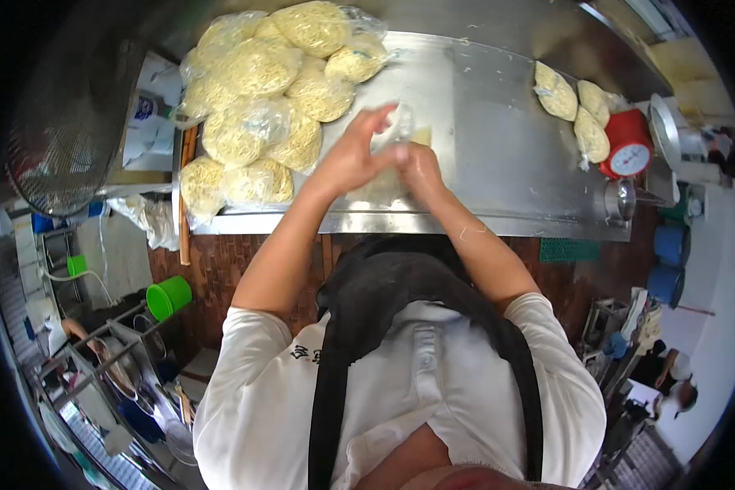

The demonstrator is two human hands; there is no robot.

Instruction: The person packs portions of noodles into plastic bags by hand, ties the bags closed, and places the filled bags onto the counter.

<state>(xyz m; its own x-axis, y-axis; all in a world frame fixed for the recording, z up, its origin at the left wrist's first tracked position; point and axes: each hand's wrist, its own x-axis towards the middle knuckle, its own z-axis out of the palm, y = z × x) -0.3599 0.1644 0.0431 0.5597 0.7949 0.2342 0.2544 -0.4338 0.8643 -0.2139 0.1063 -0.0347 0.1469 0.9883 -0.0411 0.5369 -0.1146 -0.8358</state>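
One piece of clear plastic (405,121) at left hand (349,163), fingers apart; right hand (421,168) curled, grip unclear. Light, even pinch advisable.

- We are in a commercial kitchen, or noodle workshop.
- We see a long steel worktable (514,147) with many bagged noodles (257,69).
- We see also a red dial scale (628,145) and a large wire strainer (61,155).

Glossy metal counter (514,139), smoothly reflective
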